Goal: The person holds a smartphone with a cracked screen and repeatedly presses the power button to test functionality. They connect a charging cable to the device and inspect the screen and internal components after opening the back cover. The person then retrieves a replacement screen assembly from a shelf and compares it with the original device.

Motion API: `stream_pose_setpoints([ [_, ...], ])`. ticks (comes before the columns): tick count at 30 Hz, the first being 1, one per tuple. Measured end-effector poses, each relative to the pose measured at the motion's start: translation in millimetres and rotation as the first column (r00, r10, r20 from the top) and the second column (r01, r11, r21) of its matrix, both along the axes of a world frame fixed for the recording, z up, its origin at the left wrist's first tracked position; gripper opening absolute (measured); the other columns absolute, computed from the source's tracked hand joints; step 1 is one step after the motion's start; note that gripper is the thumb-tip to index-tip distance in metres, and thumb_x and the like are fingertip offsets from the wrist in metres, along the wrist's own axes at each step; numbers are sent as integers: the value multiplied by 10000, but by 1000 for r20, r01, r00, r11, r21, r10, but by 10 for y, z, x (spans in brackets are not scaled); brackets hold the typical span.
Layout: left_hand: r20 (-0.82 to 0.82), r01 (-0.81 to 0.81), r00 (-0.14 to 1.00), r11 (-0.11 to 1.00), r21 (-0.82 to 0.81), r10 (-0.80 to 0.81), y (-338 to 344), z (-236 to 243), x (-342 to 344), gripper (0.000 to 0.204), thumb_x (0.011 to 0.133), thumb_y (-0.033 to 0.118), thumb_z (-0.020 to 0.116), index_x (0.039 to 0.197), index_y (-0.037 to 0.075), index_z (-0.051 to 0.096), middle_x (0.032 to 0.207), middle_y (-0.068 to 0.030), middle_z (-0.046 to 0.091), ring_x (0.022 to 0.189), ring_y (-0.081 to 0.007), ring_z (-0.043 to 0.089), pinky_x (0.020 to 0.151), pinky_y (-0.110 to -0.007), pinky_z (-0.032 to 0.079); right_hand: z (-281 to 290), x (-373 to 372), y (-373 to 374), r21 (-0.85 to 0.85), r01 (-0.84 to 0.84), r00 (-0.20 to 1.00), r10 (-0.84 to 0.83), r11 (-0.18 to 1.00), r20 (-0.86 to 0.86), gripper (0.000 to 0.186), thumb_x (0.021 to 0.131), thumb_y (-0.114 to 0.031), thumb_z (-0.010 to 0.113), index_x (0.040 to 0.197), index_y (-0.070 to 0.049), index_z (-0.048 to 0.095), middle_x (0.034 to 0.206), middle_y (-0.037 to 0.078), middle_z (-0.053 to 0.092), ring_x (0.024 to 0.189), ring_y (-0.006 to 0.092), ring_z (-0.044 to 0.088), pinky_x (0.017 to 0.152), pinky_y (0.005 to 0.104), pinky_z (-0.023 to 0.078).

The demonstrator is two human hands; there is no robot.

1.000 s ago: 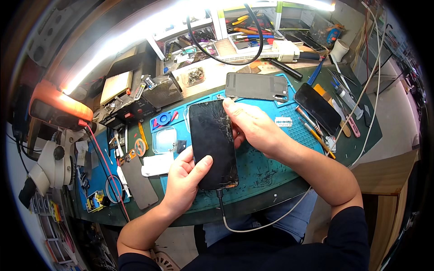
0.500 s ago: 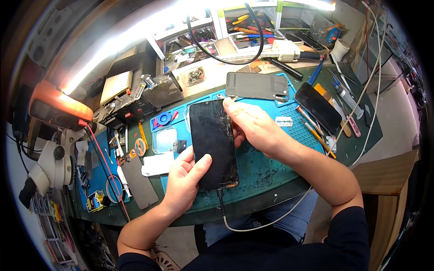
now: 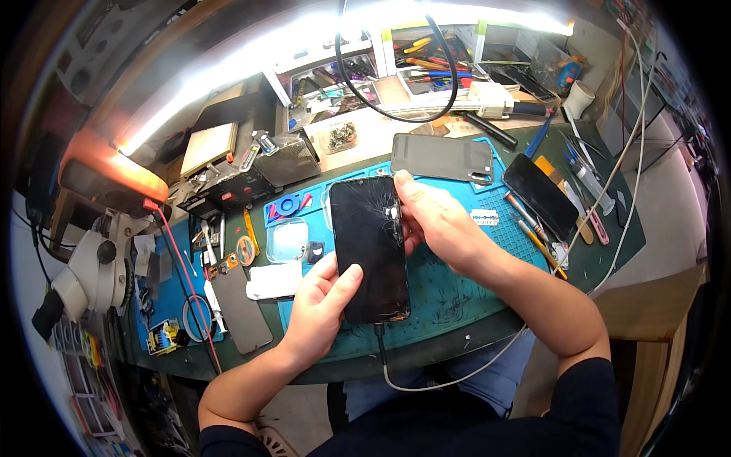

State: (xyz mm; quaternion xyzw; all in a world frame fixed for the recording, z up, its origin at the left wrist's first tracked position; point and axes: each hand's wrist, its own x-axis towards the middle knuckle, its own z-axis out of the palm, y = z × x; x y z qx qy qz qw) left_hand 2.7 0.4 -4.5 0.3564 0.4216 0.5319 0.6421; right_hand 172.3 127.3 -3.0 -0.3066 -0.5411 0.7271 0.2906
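Observation:
A smartphone [image 3: 367,251] with a dark screen is held up in both hands over the blue repair mat [image 3: 449,289]. Cracks spread across the upper right of its glass, and the lower right corner looks chipped. My left hand [image 3: 324,305] grips its lower left side, thumb on the front. At the upper right edge, my right hand [image 3: 445,228] has its thumb on the front and its fingers curled behind, partly hidden. A charging cable [image 3: 381,343] is plugged into the bottom end and loops off to the right.
Beyond the phone lies a detached back panel [image 3: 442,158]. Another dark phone [image 3: 541,196], a razor blade [image 3: 485,218] and several tools are on the right. A clear plastic box [image 3: 288,241] and a white packet [image 3: 274,281] sit left. An orange multimeter [image 3: 110,175] stands far left.
The whole view has shifted a little, so everything sits slightly lower and further right. Both hands keep the same hold on the phone.

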Motion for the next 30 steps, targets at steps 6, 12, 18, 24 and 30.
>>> stream_pose_setpoints([
  [6, -1, -14, 1000, 1000, -15, 14, -7, 15, 3, 376, 1012, 115, 522, 1355, -19, 447, 1294, -81, 571, 1153, -118, 551, 1005, -288, 441, 52, 29, -2, 60, -35, 999, 34, 998, 22, 466, 1039, -457, 401, 990, -43, 609, 818, 8, 615, 708, 80, 554, 608, 251, 481],
  [12, -4, -32, 999, 999, 8, 33, -13, -21, 2, 379, 1009, 112, 528, 1359, -11, 447, 1282, -65, 574, 1152, -110, 548, 1006, -283, 436, 163, 27, -48, 144, -102, 994, 94, 984, 60, 286, 968, -143, 584, 1216, -1, 566, 1046, 67, 684, 921, 92, 627, 748, 268, 528],
  [18, -2, -32, 999, 999, -4, 32, -25, -29, -3, 377, 1009, 114, 531, 1357, -11, 456, 1282, -63, 574, 1156, -107, 542, 1003, -279, 433, 175, 25, -73, 125, -97, 995, 101, 987, -20, 327, 945, -80, 602, 1251, 21, 545, 1120, 91, 670, 1015, 129, 633, 893, 295, 521],
  [24, -1, -44, 999, 999, -4, 44, -27, -31, -11, 373, 1012, 118, 524, 1352, -20, 463, 1292, -76, 576, 1147, -118, 554, 1004, -288, 439, 206, 21, -81, 130, -94, 995, 89, 987, 41, 299, 948, -108, 609, 1216, 15, 559, 1083, 90, 677, 976, 121, 638, 837, 285, 533],
  [30, -10, -39, 999, 999, 8, 39, -15, -5, 27, 352, 1023, 128, 492, 1339, -24, 474, 1269, -92, 596, 1137, -138, 573, 988, -293, 456, 110, 24, -62, 223, -45, 999, 38, 974, 35, 284, 932, -185, 640, 1136, 7, 593, 946, 61, 690, 823, 77, 620, 679, 256, 511],
])
